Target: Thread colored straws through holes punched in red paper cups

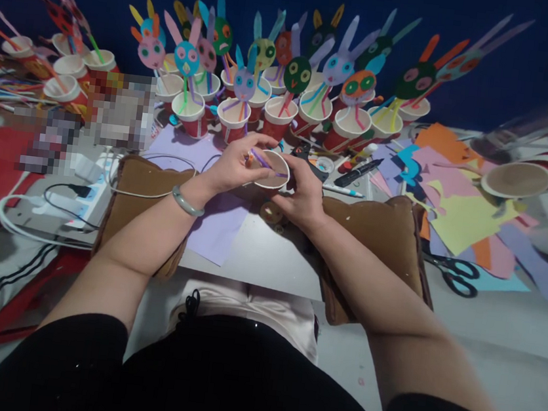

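Note:
Between my hands is a paper cup [273,180], its mouth tilted toward me. My right hand [301,192] is wrapped round the cup's right side. At the left rim, my left hand [239,167] pinches a purple strip [261,159] that reaches into the cup; a bit of orange shows by its fingers. Whether the strip is a straw or a pipe cleaner I cannot tell. Just below the cup, a small round brownish piece [271,212] lies on the white surface. A sheet of purple paper [222,229] lies under my left forearm.
Red paper cups [278,119] with rabbit-faced figures stand in rows at the back. Brown cushions [373,240] lie under both forearms. To the right are black-handled scissors [461,273], paper scraps [468,218] and stacked cups [519,180]. A power strip [93,195] with cables sits left; a black glue gun [309,160] lies behind my hands.

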Action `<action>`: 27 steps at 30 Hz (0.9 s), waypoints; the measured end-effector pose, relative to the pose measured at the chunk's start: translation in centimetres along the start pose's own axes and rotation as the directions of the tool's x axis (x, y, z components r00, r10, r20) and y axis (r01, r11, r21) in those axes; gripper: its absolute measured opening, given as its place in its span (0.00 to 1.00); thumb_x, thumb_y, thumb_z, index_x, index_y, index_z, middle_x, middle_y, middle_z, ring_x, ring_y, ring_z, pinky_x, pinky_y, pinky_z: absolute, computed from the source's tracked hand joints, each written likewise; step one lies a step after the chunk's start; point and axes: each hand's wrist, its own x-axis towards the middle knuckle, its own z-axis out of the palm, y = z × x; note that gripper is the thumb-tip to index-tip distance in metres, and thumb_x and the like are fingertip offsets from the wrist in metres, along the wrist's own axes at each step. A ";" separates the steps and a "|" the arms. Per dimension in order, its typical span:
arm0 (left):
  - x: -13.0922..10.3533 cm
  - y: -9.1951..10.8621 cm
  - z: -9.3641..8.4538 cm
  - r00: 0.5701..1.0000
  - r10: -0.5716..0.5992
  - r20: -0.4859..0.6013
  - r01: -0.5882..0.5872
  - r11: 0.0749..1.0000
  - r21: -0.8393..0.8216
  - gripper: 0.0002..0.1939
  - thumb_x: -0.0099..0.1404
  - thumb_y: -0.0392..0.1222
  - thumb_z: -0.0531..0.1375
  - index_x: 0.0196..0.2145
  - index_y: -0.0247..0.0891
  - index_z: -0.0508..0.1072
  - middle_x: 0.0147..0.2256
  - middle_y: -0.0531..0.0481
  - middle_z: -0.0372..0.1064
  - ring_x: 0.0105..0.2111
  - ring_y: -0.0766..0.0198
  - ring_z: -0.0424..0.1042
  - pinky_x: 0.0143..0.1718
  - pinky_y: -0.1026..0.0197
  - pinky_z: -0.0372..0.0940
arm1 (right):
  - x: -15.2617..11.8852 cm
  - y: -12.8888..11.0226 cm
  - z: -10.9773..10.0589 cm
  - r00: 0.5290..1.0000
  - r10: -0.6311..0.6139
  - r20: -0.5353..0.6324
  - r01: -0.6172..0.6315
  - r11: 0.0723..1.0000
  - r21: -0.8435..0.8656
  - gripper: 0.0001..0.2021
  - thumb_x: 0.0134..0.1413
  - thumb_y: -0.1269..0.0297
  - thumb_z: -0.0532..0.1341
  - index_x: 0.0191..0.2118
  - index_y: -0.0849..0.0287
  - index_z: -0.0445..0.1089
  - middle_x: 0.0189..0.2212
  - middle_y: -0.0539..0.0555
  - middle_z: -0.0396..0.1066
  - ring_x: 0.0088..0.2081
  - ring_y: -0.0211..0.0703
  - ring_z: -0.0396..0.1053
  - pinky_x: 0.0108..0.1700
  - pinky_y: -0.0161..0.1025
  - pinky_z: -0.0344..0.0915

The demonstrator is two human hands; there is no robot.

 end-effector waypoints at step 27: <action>0.6 -0.5 0.3 0.981 -0.030 -0.194 -0.012 0.977 -0.212 0.27 0.57 0.64 0.72 0.40 0.37 0.79 0.43 0.44 0.80 0.41 0.60 0.80 0.44 0.58 0.74 | -0.1 0.7 0.7 0.984 0.175 -0.029 -0.173 0.983 0.053 0.37 0.53 0.47 0.71 0.65 0.52 0.61 0.58 0.61 0.73 0.56 0.60 0.76 0.55 0.55 0.76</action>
